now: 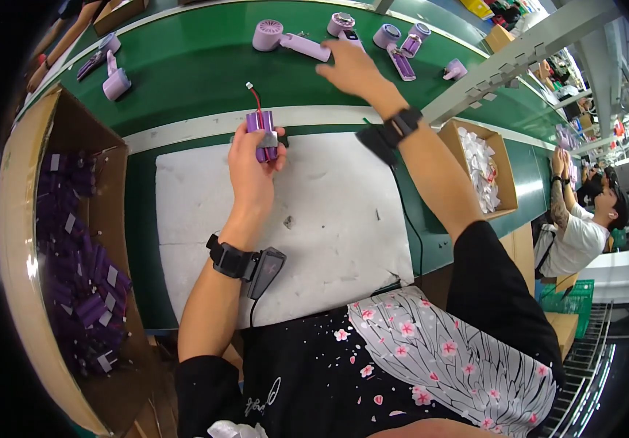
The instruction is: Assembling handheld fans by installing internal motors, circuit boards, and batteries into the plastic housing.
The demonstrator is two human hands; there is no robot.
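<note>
My left hand [255,157] is closed around a purple battery pack [261,124] above the white mat. A red and black lead with a small white connector [249,86] sticks up from the pack. My right hand [354,69] reaches over the green conveyor belt, thumb and fingers apart, at the handle end of a pink handheld fan [303,47]. Whether the fingertips touch that handle is hard to see. Just behind this hand lies another pink fan [341,23], partly covered by it.
More pink fans lie on the belt [205,80], some with opened handles [402,64]. A cardboard box [88,190] of purple battery packs stands at left. Right of the white mat [329,219], a smaller box [508,168] holds white pieces. A metal post [504,66] slants nearby; other people sit along the line.
</note>
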